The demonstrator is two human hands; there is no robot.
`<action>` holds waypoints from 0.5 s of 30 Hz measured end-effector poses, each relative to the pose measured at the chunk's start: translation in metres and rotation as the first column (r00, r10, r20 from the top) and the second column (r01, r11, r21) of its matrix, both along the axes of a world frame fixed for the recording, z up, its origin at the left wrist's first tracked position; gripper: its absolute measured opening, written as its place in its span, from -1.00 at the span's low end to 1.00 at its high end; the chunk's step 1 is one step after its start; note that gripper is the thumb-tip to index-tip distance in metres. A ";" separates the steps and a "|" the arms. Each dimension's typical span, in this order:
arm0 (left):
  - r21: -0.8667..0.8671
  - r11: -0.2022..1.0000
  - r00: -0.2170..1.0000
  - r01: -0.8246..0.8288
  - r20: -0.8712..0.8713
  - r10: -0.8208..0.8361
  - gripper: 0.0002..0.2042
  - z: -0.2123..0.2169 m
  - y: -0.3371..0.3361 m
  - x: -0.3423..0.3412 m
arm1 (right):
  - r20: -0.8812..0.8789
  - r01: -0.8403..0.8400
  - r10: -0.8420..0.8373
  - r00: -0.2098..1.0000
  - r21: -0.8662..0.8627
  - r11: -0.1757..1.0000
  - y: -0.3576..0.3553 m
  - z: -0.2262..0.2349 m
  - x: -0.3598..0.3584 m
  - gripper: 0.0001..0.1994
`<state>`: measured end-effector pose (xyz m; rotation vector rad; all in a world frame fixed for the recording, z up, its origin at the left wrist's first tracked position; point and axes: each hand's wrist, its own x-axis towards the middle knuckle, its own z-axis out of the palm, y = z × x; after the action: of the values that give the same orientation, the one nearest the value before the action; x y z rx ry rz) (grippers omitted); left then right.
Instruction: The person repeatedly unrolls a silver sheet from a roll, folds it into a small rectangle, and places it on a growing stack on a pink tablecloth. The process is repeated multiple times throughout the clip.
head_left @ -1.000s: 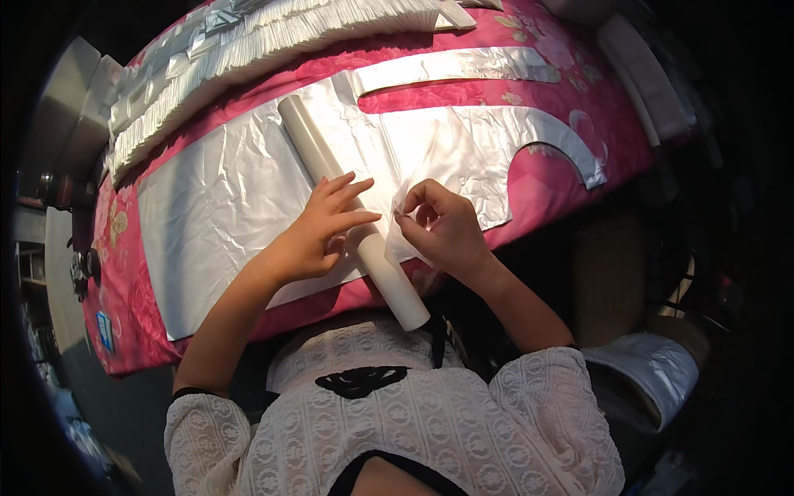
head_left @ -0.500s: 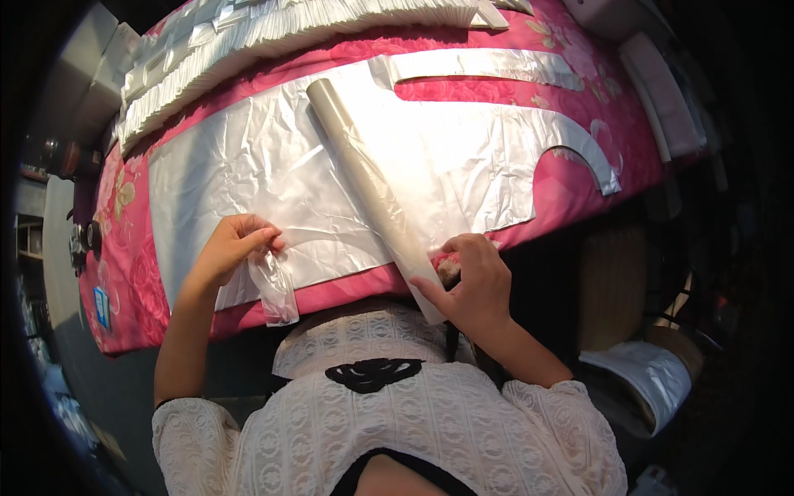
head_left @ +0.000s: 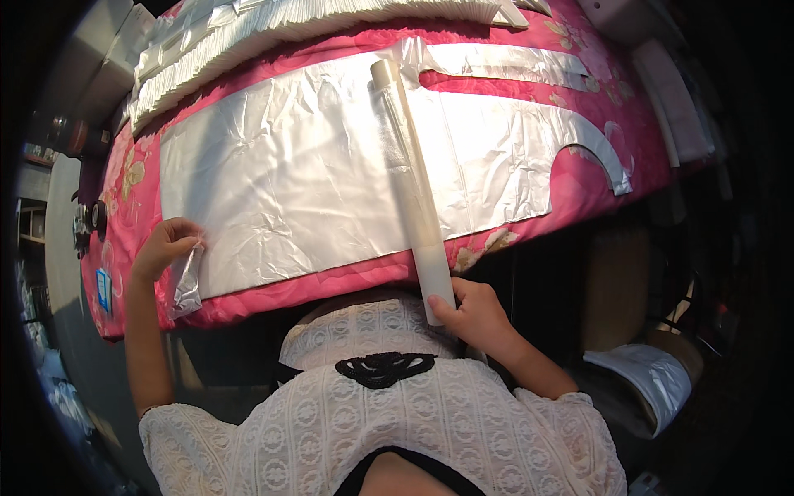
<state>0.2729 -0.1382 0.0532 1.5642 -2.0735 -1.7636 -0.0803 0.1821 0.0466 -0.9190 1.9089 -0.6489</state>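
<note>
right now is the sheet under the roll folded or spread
Spread: the sheet lies flat, wrinkled, across the pink cloth; cannot tell if doubled.

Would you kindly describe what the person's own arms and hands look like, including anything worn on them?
The left hand and right hand are bare, without gloves, and the forearms are uncovered. The sleeves are loose, off-white and lacy, patterned with round motifs, and end around the elbows. They belong to a matching top.
</note>
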 end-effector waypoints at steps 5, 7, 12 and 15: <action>-0.541 0.808 0.938 0.235 0.344 -0.042 -0.71 0.014 -0.019 0.033 | 0.033 -0.017 0.017 0.999 -0.005 1.000 0.002 0.001 -0.003 -0.62; -0.797 0.430 0.863 0.424 0.500 0.076 -0.64 0.025 -0.009 0.014 | 0.026 -0.021 0.021 0.999 0.005 1.000 0.002 0.003 -0.006 -0.62; -0.920 0.374 0.955 0.117 0.001 -0.296 -0.61 0.027 0.061 -0.144 | 0.016 -0.015 0.015 1.000 0.031 0.999 0.006 0.005 -0.011 -0.62; -0.868 0.496 0.874 0.006 -0.237 -0.425 -0.57 0.000 0.090 -0.210 | 0.006 -0.032 0.032 0.999 0.003 0.999 0.006 0.001 -0.013 -0.62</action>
<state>0.0629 -0.0487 0.0533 0.5550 -2.3464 -0.6802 -0.0932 0.1884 0.0473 -0.9427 1.8855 -0.6288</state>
